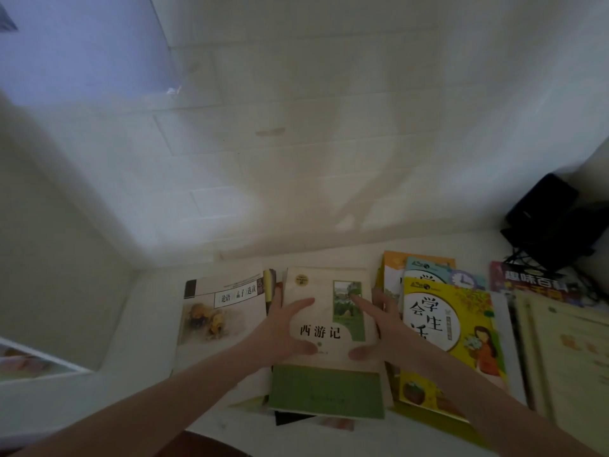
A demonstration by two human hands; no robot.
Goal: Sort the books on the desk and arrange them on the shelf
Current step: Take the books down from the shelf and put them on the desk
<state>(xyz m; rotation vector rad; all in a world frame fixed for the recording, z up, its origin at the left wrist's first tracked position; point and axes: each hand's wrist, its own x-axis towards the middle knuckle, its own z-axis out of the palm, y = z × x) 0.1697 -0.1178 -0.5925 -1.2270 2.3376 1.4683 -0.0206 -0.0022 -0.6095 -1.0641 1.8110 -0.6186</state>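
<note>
Head-camera view down onto a white desk [148, 324] set against a white tiled wall [296, 127].

At the middle of the desk, a cream book [323, 288] with a green picture panel and the title 西游记. Lying flat on a green book [326, 390] jutting out toward six o'clock.

Cream book clasped from both sides. Left hand [280, 328] on its nine o'clock edge, right hand [379, 328] on its three o'clock edge. On each hand, forefinger and thumb spread over the cover and the remaining fingers lying along the edge. Bare forearms entering from the bottom corners.

At nine o'clock of the cream book, just beside it, a pale book [220, 311] with a brownish picture and a grey title strip.

At three o'clock, just beside the right hand, a yellow book [458, 324] with a cartoon girl. Resting on a blue book [461, 278] showing a clock and on an orange book [395, 263].

Farther toward three o'clock, a dark red book [527, 283] and blurred cream books [566, 357].

At two o'clock, near the wall, a black object [547, 216] with cables, too dark to identify.
</note>
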